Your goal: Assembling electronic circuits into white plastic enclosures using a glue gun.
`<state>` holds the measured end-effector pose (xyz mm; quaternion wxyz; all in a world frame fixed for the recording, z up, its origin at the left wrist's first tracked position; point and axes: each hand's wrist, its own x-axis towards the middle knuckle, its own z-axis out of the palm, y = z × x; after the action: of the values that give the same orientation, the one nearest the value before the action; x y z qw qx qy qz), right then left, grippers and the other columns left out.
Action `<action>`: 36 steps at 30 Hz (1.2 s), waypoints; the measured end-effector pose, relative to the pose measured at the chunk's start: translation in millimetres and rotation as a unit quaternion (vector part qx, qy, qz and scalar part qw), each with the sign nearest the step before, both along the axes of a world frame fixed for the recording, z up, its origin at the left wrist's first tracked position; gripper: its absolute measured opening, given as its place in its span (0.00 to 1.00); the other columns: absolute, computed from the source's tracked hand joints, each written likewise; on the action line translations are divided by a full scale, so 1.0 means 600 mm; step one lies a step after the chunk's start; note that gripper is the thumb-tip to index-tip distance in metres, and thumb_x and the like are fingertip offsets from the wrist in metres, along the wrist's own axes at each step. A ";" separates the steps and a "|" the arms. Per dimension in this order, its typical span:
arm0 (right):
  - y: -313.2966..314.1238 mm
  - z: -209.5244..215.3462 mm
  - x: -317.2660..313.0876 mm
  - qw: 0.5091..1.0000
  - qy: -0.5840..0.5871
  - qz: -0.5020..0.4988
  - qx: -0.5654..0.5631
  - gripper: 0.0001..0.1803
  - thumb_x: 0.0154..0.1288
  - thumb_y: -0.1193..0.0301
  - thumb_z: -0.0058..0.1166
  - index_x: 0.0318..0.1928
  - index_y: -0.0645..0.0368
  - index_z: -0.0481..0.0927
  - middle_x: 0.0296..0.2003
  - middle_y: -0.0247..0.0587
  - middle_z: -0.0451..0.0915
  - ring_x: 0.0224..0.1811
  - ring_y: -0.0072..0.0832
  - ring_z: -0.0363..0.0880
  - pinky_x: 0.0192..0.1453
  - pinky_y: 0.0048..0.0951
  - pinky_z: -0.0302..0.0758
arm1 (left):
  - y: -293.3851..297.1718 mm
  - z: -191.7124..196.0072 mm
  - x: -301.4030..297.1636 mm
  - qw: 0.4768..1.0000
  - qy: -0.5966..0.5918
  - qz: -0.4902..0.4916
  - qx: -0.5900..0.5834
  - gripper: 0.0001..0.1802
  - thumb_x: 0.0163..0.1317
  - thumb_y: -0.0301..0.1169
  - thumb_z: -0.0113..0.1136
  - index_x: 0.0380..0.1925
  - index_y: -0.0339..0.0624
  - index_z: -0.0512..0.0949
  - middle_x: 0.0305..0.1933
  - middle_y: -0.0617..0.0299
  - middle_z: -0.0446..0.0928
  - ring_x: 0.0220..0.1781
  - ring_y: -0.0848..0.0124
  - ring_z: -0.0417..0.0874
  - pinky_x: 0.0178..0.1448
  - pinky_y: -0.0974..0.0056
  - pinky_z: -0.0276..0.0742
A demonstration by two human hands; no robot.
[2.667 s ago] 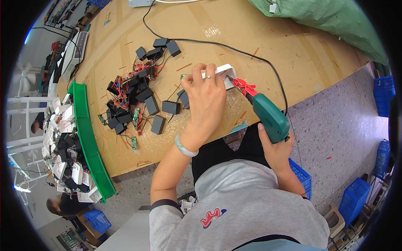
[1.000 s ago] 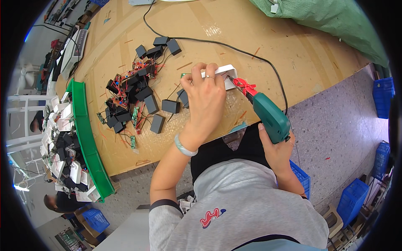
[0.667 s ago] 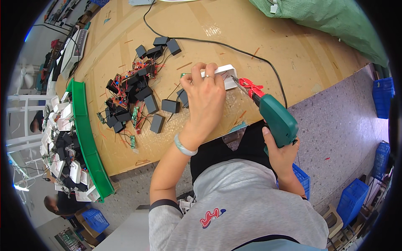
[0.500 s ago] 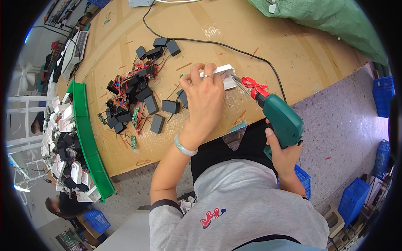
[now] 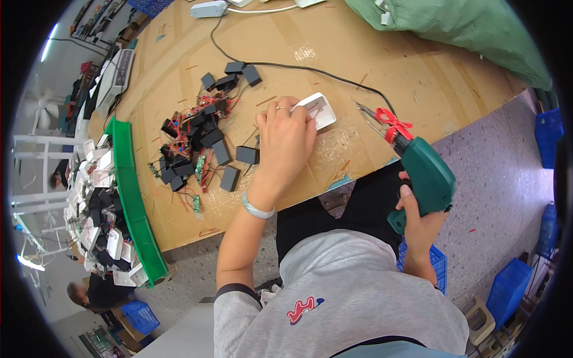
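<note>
My left hand [image 5: 283, 140], a bracelet at its wrist, bends its fingers over the near-left end of a small white plastic case [image 5: 324, 114] on the table. Thin reddish wires show inside the case; the part under my fingers is hidden. In my right hand [image 5: 416, 218] is a dark green soldering gun [image 5: 427, 170], gripped by its handle off the table's front edge. Red tape is tied around its two metal prongs, which point up and left, apart from the case. Left of my left hand lies a heap of black box-shaped parts [image 5: 209, 138] with red wires and small green circuit boards [image 5: 196, 203].
A green-walled bin [image 5: 126, 179] full of white cases and black parts stands at the left. A black cord [image 5: 310, 67] crosses the cardboard-covered table [image 5: 382, 65]. A green sack [image 5: 441, 27] lies far right. Blue crates [image 5: 506, 286] stand on the floor; another person [image 5: 98, 292] is at lower left.
The soldering gun has moved right and away from the white case. My left hand has shifted slightly left, its fingers lower on the case. The whole view has shifted a little.
</note>
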<state>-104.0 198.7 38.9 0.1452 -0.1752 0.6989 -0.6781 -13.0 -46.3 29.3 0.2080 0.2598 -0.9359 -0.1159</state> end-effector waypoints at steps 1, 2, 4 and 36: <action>-0.004 0.004 0.006 1.000 -0.004 0.020 -0.012 0.17 0.66 0.80 0.59 0.55 0.67 0.80 0.43 0.42 0.87 0.27 0.16 0.77 0.31 0.21 0.74 | -0.009 0.007 0.018 1.000 -0.004 0.020 -0.012 0.08 0.59 0.29 0.66 0.35 0.37 0.83 0.51 0.50 0.78 0.56 0.53 0.76 0.60 0.49 0.65; -0.003 0.004 0.006 1.000 0.010 0.011 0.007 0.17 0.67 0.79 0.58 0.55 0.66 0.80 0.43 0.41 0.86 0.27 0.15 0.76 0.32 0.20 0.73 | -0.018 0.008 0.035 0.997 0.052 0.032 0.045 0.07 0.59 0.28 0.66 0.34 0.37 0.83 0.50 0.49 0.79 0.53 0.53 0.78 0.57 0.49 0.68; 0.012 -0.011 0.000 0.998 0.044 0.006 0.034 0.17 0.68 0.78 0.58 0.57 0.66 0.80 0.43 0.41 0.86 0.27 0.15 0.73 0.32 0.20 0.71 | -0.020 0.040 0.076 0.963 0.170 0.069 0.195 0.05 0.61 0.28 0.67 0.34 0.37 0.83 0.46 0.48 0.80 0.48 0.56 0.81 0.51 0.52 0.72; -0.022 0.006 -0.028 0.998 0.029 -0.057 0.007 0.13 0.68 0.77 0.57 0.50 0.68 0.81 0.42 0.41 0.85 0.24 0.17 0.74 0.30 0.21 0.72 | -0.317 0.301 0.627 0.691 0.015 0.548 -0.471 0.30 0.63 0.39 0.66 0.58 0.28 0.75 0.58 0.41 0.78 0.63 0.48 0.77 0.69 0.49 0.69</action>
<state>-121.1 185.5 42.6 0.0870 -0.1537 0.7162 -0.6752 363.5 -236.7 209.6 0.3435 0.5930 -0.5554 0.4710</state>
